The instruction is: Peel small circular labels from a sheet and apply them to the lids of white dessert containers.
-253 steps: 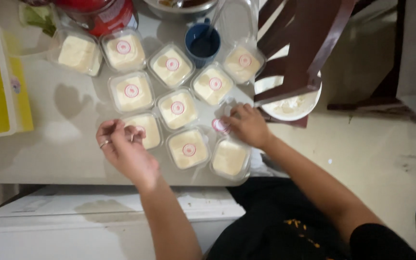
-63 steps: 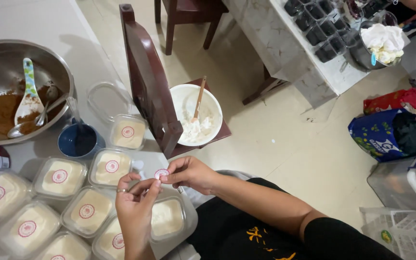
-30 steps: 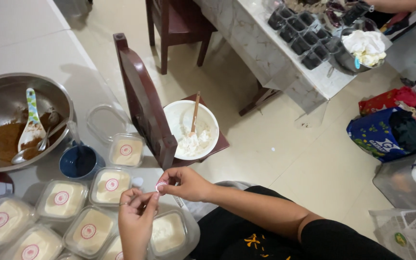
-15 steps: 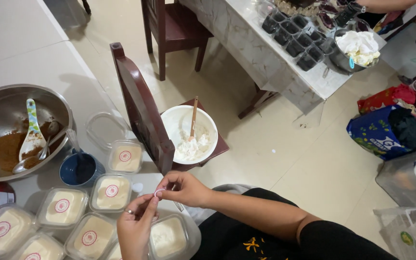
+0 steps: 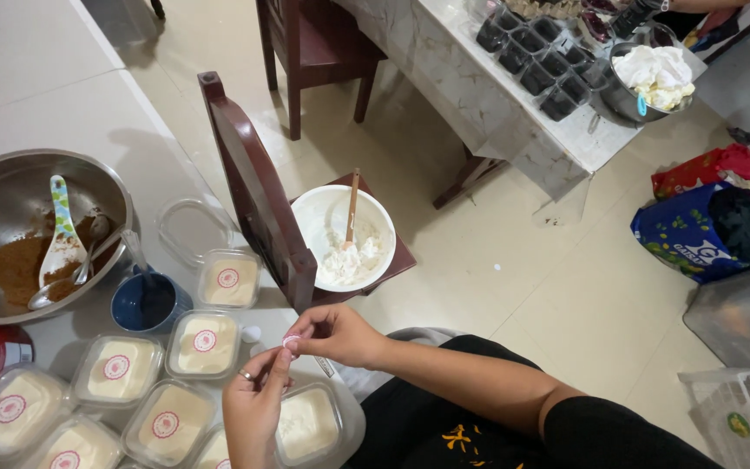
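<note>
My left hand (image 5: 253,408) and my right hand (image 5: 333,334) meet fingertip to fingertip over the table's edge, pinching a small round pink-and-white sticker (image 5: 290,342) between them. Just below them stands a clear lidded container (image 5: 307,424) of cream-coloured filling with no sticker on its lid. Several similar containers (image 5: 204,342) with round stickers on their lids stand to the left on the white table (image 5: 54,113).
A steel bowl (image 5: 19,227) with brown powder and two spoons sits at the left, a blue cup (image 5: 148,302) beside it. A dark wooden chair (image 5: 262,204) carries a white bowl (image 5: 345,236) of white cream. A second table with dark cups stands beyond. Bags lie on the floor at right.
The view has swung from straight down over the containers to the right and upward. My hands left the containers and came together holding the sticker; over the last second they barely moved.
</note>
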